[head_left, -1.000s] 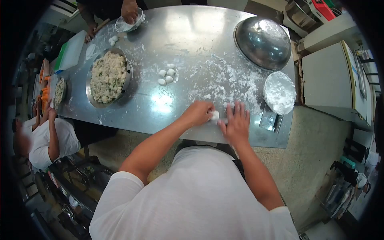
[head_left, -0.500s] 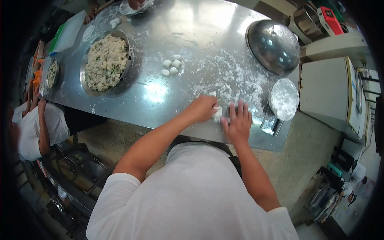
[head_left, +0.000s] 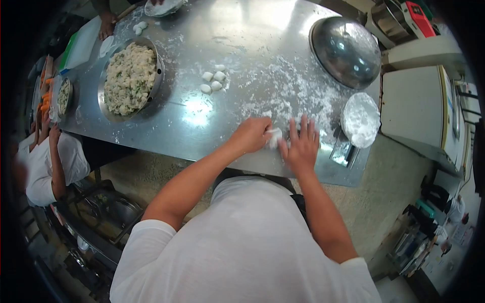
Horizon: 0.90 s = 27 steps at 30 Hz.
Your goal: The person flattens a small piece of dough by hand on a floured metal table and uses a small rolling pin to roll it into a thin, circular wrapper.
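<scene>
Near the front edge of the steel table, my left hand (head_left: 253, 134) pinches the edge of a small, flat piece of dough (head_left: 274, 137). My right hand (head_left: 302, 144) lies just to the right with its fingers stretched out and pointing away from me. What, if anything, is under that palm is hidden. Several small white dough balls (head_left: 213, 79) sit in a cluster farther back and to the left. Loose flour (head_left: 293, 96) is scattered over the metal beyond my hands.
At the left stands a large metal bowl of chopped filling (head_left: 130, 81). A bowl of flour (head_left: 360, 120), a metal scraper (head_left: 343, 153) and an upturned steel bowl (head_left: 346, 52) are at the right. Other people's hands (head_left: 106, 25) work at the far left.
My right hand has shifted slightly up and its fingers are straighter. My left hand keeps its pinch on the dough, which has turned a little. At the far left, another person's hand shows more.
</scene>
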{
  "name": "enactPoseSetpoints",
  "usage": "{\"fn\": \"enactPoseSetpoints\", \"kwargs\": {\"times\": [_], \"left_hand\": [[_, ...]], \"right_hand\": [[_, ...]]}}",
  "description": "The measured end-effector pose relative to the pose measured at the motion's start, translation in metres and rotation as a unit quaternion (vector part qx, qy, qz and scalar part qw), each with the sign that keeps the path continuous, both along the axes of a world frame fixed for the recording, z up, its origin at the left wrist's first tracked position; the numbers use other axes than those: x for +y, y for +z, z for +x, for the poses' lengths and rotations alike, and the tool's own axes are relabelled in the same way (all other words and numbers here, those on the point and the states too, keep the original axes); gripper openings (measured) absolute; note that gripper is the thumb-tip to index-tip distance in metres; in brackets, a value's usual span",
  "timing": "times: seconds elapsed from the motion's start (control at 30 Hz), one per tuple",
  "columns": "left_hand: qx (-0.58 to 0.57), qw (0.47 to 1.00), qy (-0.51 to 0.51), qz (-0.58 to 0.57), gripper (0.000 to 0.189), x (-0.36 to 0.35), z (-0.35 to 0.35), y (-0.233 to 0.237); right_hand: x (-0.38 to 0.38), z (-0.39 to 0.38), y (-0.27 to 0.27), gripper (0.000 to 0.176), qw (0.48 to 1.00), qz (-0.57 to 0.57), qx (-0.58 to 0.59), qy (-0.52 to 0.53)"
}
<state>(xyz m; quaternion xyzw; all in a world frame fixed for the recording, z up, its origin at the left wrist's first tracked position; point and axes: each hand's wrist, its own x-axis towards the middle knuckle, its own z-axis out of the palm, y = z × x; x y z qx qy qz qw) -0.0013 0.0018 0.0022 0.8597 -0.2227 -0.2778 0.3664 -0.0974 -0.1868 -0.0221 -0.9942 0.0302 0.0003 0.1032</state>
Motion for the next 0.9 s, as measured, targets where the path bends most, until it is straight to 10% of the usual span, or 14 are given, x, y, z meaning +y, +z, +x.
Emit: {"fn": "enactPoseSetpoints", "kwargs": {"times": [0.17, 0.43, 0.63, 0.9], "left_hand": [[-0.131, 0.990, 0.028, -0.047, 0.017, -0.012, 0.023, 0.001], [-0.051, 0.998, 0.039, -0.022, 0.013, 0.001, 0.005, 0.007], [-0.128, 0.990, 0.054, -0.013, 0.015, -0.011, 0.020, 0.007], [0.007, 0.998, 0.062, -0.021, 0.020, 0.006, -0.005, 0.004]], "right_hand": [[-0.002, 0.090, 0.002, 0.079, 0.997, 0.001, -0.065, -0.049], [0.000, -0.024, -0.006, 0.076, 0.998, 0.030, -0.052, 0.018], [0.004, 0.098, 0.003, 0.076, 0.995, 0.026, -0.072, -0.061], [-0.002, -0.031, -0.007, 0.076, 0.999, 0.047, -0.011, 0.014]]}}
